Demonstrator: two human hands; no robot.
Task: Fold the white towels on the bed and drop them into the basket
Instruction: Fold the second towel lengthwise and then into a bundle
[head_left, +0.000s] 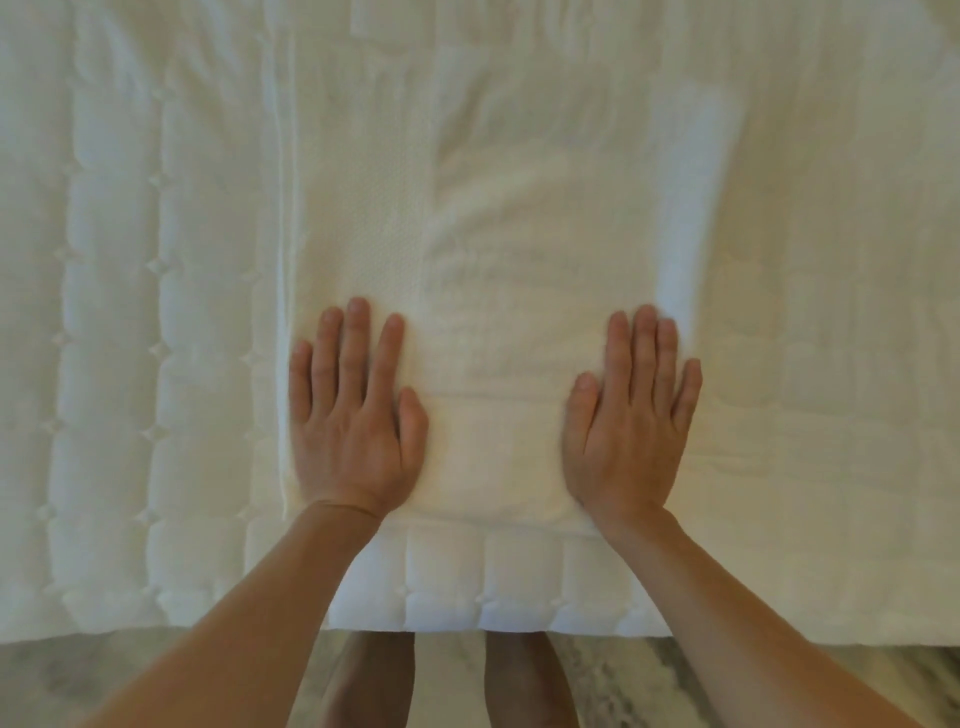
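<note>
The left hand lies flat, palm down and fingers spread, on the near left part of the white towel; the right hand presses flat, fingers extended, on its near right part. Neither grips anything. The towel lies spread on the quilted bed, near its front edge, above a marbled floor

No readable text, labels, brand marks, numbers or signs anywhere in view. White towel: plain weave, no tag showing. Quilted bed cover: stitching only, no lettering. Marbled floor below the bed edge: veining, no marks.
</note>
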